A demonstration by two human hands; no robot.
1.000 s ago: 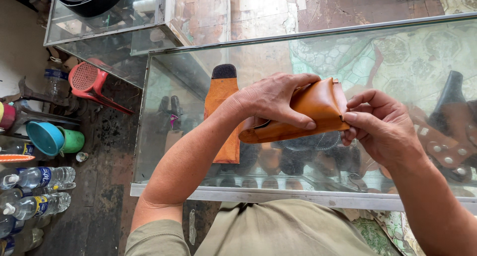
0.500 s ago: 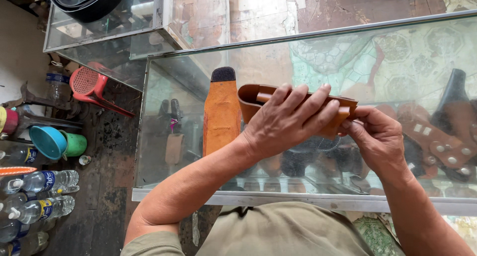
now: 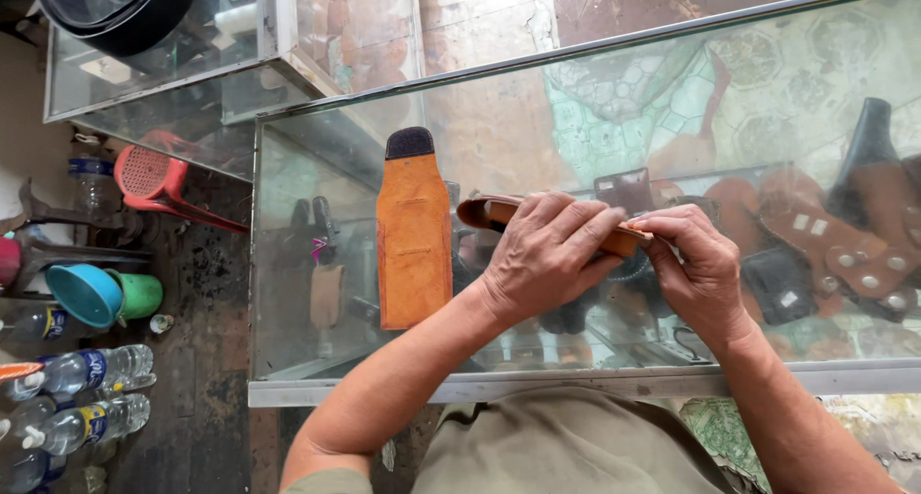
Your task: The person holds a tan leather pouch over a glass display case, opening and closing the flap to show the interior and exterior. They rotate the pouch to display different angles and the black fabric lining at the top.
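My left hand (image 3: 542, 254) lies flat over a tan leather pouch (image 3: 484, 211) on the glass counter top (image 3: 787, 72), pressing it down; only the pouch's left end and a strip at the right show. My right hand (image 3: 696, 269) pinches the pouch's right end with its fingertips. Just left of the pouch lies a flat orange leather piece (image 3: 413, 249) with a dark tip, pointing away from me.
Brown leather holsters and straps (image 3: 844, 230) lie inside the glass case under the top. On the floor to the left are a red plastic stool (image 3: 153, 177), blue and green bowls (image 3: 96, 297) and several water bottles (image 3: 82, 398). A second glass case (image 3: 192, 53) stands behind.
The pouch was held up folded in both hands; it has since been laid down on the glass and my left hand has flattened over it.
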